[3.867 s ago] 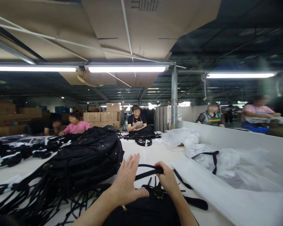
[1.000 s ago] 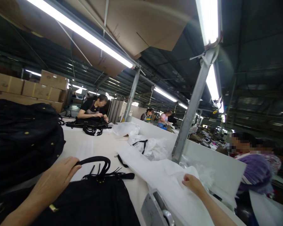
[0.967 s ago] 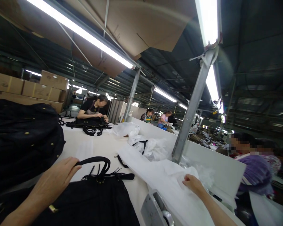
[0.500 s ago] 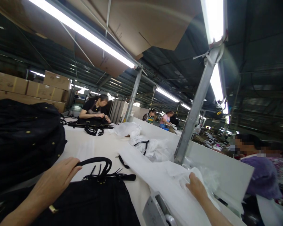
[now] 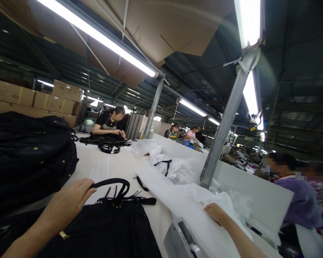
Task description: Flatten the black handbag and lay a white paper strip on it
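Note:
My left hand (image 5: 71,199) is closed on the looped handle of a black bag (image 5: 113,229), which lies at the near edge of the white table. Strings and a strap end stick out at the bag's top. On the right, my right hand (image 5: 215,212) rests at a long sheet of white wrapping material (image 5: 177,195), its fingers pressed together; whether they pinch the sheet is hidden. Between the hands stands a grey metal device (image 5: 177,238), partly cut off by the frame's bottom.
A large pile of black bags (image 5: 29,154) fills the left. Clear plastic bags (image 5: 177,170) lie along a white partition (image 5: 253,190) with a metal post (image 5: 220,129). Across the table, a person (image 5: 110,123) handles a black bag. More people are beyond the partition.
My right hand has moved left and slightly down over the white sheet. My left hand stays on the bag's handle.

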Tool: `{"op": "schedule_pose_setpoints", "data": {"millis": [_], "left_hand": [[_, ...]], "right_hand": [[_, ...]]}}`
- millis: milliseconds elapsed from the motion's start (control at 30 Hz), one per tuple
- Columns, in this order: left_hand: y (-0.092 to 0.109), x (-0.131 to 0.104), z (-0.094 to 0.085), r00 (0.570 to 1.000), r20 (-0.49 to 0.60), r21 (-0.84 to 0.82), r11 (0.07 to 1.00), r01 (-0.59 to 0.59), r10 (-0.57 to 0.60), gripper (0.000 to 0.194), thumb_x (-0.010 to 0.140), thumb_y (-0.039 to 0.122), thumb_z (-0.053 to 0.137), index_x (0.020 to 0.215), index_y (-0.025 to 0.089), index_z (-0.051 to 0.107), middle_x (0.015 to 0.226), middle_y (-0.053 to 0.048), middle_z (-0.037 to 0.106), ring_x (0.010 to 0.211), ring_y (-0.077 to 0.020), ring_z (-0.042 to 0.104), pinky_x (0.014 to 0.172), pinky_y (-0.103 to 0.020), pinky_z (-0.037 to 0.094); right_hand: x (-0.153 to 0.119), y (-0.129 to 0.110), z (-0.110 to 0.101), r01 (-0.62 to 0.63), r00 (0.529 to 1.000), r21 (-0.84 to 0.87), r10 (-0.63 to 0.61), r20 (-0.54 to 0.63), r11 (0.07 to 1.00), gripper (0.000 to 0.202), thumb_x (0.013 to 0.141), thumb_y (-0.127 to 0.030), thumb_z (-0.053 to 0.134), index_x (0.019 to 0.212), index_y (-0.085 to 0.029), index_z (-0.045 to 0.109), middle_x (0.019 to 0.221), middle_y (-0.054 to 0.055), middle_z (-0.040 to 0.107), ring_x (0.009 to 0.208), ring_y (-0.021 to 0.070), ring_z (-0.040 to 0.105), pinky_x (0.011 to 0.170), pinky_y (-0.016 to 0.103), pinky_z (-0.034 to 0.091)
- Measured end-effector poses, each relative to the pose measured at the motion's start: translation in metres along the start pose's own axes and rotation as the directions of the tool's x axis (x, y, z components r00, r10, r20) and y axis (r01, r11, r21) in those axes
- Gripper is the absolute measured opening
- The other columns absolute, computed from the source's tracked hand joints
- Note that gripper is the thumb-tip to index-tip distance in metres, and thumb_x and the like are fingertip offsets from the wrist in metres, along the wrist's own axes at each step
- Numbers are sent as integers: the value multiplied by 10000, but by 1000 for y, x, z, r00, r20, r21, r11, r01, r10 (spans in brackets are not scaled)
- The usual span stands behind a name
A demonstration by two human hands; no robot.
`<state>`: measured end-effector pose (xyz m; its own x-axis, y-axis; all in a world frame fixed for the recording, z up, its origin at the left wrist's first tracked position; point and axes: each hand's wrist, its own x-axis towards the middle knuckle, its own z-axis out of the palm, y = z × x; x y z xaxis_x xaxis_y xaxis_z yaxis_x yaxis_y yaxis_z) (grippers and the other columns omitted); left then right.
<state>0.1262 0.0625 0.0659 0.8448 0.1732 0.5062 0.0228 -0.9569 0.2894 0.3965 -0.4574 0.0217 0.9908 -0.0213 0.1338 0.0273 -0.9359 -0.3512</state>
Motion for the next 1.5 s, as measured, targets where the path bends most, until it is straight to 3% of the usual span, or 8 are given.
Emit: {"op": "schedule_pose_setpoints", "data": {"millis": [300,433,533,700,767,1000,1233,1500], "left_hand": [[-4,-2,0,999,-46,-5,1000,-21,20,424,951,465,234,846,206,553,847,-69,593,811,-273,587,729,-397,385],[1,-3,-5,999,-44,12,1000,-20,21,388,973,394,267,848,200,578,853,-67,601,840,-269,590,734,-387,395],[5,-6,-7,999,-45,34,999,-5,7,331,993,327,316,921,191,610,895,-65,616,882,-259,595,763,-377,418],[6,-8,-10,998,-59,16,1000,5,-4,268,1000,280,393,1095,183,624,984,-71,642,960,-245,599,841,-359,449],[5,-9,-12,998,-69,-5,1000,14,-15,289,1001,278,391,1139,175,622,999,-78,652,973,-247,604,859,-360,453],[0,-13,-13,992,-80,-222,972,75,-95,391,993,338,339,1186,193,646,1021,-97,710,994,-270,644,874,-373,451],[1,-10,-5,995,27,-742,665,86,-98,507,839,298,483,1328,175,532,880,-19,696,766,-179,620,719,-284,462],[10,-5,6,972,146,-883,418,211,-184,486,704,338,555,1105,110,705,909,-64,733,624,-156,580,600,-281,445]], "right_hand": [[-6,-36,-63,194,965,266,-134,-228,944,285,753,-474,489,742,-219,616,748,63,681,714,236,609,620,333,412],[-62,-101,-84,198,933,698,-351,81,688,332,744,-518,631,901,-229,581,1046,80,703,960,235,662,725,306,502],[-126,-157,-63,229,718,777,-640,272,587,246,768,-407,703,788,-227,537,1027,62,703,976,220,660,801,307,507],[-189,-242,40,772,88,587,-956,281,244,34,837,-205,559,833,-228,583,1189,81,676,1035,216,654,837,264,512],[-191,-279,73,891,6,447,-985,173,84,166,840,-124,471,931,-220,572,1240,111,644,1014,209,657,794,253,525],[-166,-358,86,935,137,350,-969,-204,58,223,898,-79,336,949,-224,496,1080,102,626,989,194,617,848,322,510],[-175,-347,83,909,90,416,-965,-247,-21,208,938,-93,312,957,-243,455,1143,64,586,1053,145,578,882,264,452],[-185,-347,72,851,292,504,-931,-220,148,136,952,-221,395,859,-224,494,802,9,600,758,143,582,702,266,448]]}}
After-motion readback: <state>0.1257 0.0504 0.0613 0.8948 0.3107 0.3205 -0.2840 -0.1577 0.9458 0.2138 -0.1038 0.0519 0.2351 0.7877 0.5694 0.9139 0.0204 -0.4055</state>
